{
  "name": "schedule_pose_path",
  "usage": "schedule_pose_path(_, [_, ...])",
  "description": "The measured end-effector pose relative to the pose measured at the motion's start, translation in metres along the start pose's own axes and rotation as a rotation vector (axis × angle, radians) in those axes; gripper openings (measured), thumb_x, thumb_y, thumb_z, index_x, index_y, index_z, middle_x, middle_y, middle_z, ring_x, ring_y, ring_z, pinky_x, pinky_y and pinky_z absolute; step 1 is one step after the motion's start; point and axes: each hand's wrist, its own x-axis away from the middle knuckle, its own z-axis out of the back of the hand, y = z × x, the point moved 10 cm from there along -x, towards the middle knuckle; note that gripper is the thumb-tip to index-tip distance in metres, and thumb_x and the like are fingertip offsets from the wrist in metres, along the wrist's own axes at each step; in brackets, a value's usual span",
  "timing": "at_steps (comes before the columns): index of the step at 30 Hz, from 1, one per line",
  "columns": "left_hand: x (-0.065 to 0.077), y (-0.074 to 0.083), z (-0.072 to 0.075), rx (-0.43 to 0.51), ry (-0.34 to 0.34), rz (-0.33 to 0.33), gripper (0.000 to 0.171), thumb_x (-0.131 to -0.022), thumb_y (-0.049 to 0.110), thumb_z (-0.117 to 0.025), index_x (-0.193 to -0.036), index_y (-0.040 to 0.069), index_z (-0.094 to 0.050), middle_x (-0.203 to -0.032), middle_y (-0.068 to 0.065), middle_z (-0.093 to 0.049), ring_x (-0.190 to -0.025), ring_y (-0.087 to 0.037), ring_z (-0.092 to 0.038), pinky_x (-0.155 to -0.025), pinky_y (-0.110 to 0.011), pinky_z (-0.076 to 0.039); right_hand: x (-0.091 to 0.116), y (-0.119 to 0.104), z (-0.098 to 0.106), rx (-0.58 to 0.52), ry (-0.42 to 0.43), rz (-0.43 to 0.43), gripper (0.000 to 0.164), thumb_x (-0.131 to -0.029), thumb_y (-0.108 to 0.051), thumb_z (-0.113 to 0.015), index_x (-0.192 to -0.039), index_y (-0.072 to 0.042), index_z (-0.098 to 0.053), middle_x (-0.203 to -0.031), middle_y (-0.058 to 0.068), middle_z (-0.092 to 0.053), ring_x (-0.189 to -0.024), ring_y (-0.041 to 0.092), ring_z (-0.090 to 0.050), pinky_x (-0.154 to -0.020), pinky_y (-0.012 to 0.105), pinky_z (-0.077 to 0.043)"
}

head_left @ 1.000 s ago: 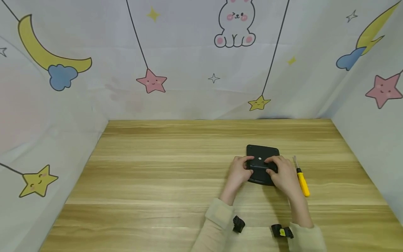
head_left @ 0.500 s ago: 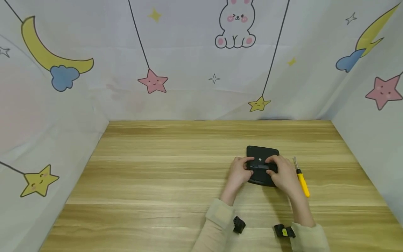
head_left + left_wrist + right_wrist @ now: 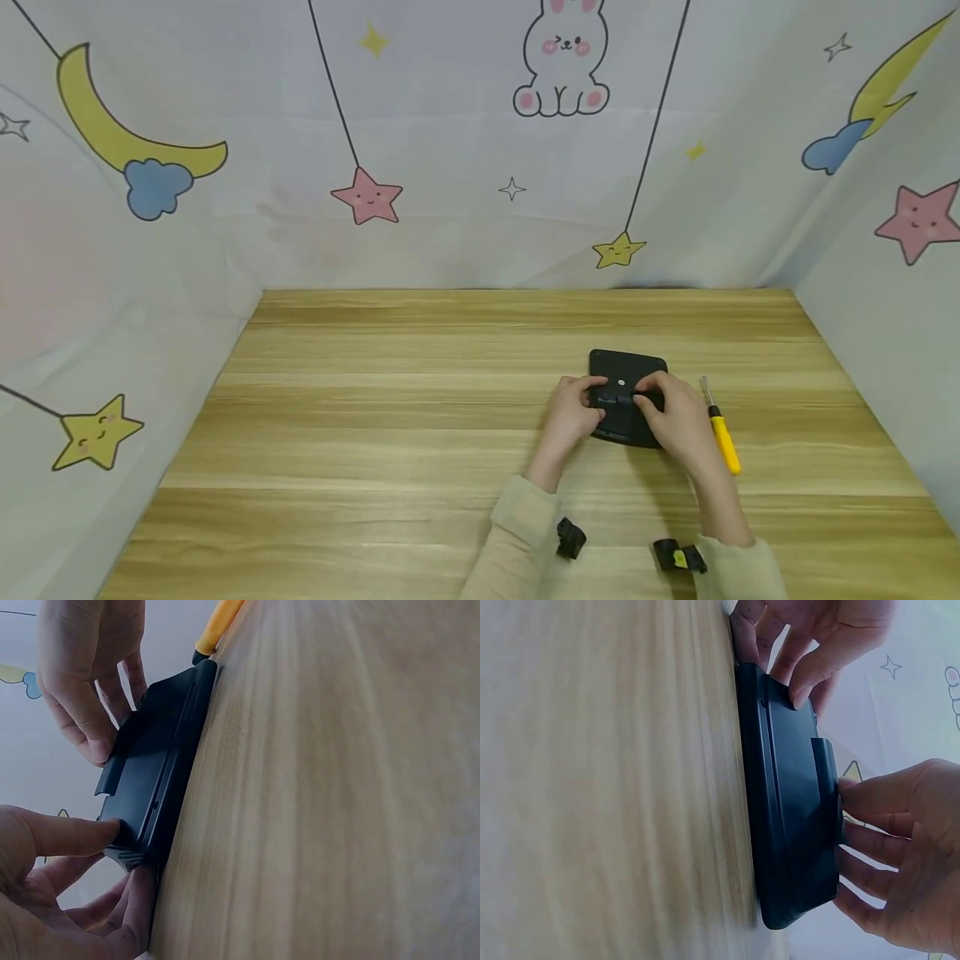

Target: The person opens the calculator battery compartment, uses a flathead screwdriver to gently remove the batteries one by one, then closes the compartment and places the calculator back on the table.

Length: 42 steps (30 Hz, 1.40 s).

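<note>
A flat black plastic device (image 3: 626,367) with rounded corners lies on the table, a small pale round spot on its upper face. Across its middle stands a raised black strip (image 3: 823,769), clearest in the wrist views. My left hand (image 3: 567,411) grips the device's left end, thumb on top and fingers around the edge. From the right, my right hand (image 3: 678,417) pinches the raised strip between thumb and forefinger; its other fingers reach behind the device. Whether the strip is loose or attached, I cannot tell.
A screwdriver (image 3: 722,437) with a yellow and black handle lies right of the device, tip pointing away. Small black mounts (image 3: 571,538) sit by both sleeves. A white cloth (image 3: 450,233) printed with stars and moons surrounds the wooden table (image 3: 375,458).
My right thumb and forefinger have drawn closer together on the strip. The left hand and device stay in place; the whole head view has shifted slightly.
</note>
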Motion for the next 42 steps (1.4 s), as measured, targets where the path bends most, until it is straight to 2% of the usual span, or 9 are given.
schedule_pose_path(4, [0.000,0.000,0.001,0.002,0.005,-0.005,0.047,-0.077,-0.001,-0.072,-0.119,0.020,-0.069,-0.100,-0.003,-0.052,-0.073,-0.012,-0.042,-0.060,-0.020,-0.032,-0.003,-0.003,0.002,0.017,0.010,0.003,0.009,-0.090,-0.008,-0.064,-0.097,-0.002,-0.064,-0.096,0.018,-0.066,-0.092,0.033,-0.059,-0.082,0.049,-0.044])
schedule_pose_path(11, [0.000,0.000,0.000,-0.002,0.005,-0.010,0.047,-0.077,-0.001,-0.072,-0.119,0.020,-0.069,-0.102,-0.004,-0.053,-0.073,-0.010,-0.042,-0.061,-0.019,-0.033,-0.005,-0.005,0.004,0.041,0.020,0.013,0.004,-0.089,-0.006,-0.065,-0.092,-0.004,-0.065,-0.087,0.013,-0.064,-0.084,0.029,-0.056,-0.075,0.042,-0.041])
schedule_pose_path(23, [0.000,0.000,-0.001,-0.010,0.003,-0.007,0.047,-0.078,0.000,-0.072,-0.119,0.021,-0.069,-0.105,-0.004,-0.054,-0.071,-0.010,-0.043,-0.059,-0.019,-0.033,-0.005,-0.009,0.006,0.095,0.055,0.088,0.004,-0.087,-0.006,-0.067,-0.086,-0.003,-0.067,-0.083,0.011,-0.065,-0.079,0.027,-0.059,-0.071,0.042,-0.043])
schedule_pose_path(36, [0.000,0.000,0.001,-0.014,0.000,-0.007,0.047,-0.077,0.000,-0.072,-0.120,0.021,-0.068,-0.106,-0.004,-0.054,-0.073,-0.010,-0.043,-0.060,-0.019,-0.033,-0.006,-0.009,0.011,0.102,0.040,0.081,0.007,-0.090,-0.007,-0.064,-0.087,-0.002,-0.067,-0.083,0.011,-0.066,-0.076,0.024,-0.057,-0.069,0.037,-0.041])
schedule_pose_path(42, [0.001,0.001,0.001,-0.007,-0.002,-0.003,0.047,-0.077,0.000,-0.073,-0.119,0.020,-0.069,-0.107,-0.005,-0.054,-0.072,-0.010,-0.043,-0.059,-0.019,-0.033,-0.002,-0.009,0.016,0.110,0.055,0.091,0.005,-0.088,-0.005,-0.065,-0.085,-0.002,-0.068,-0.082,0.012,-0.066,-0.074,0.024,-0.058,-0.069,0.040,-0.043])
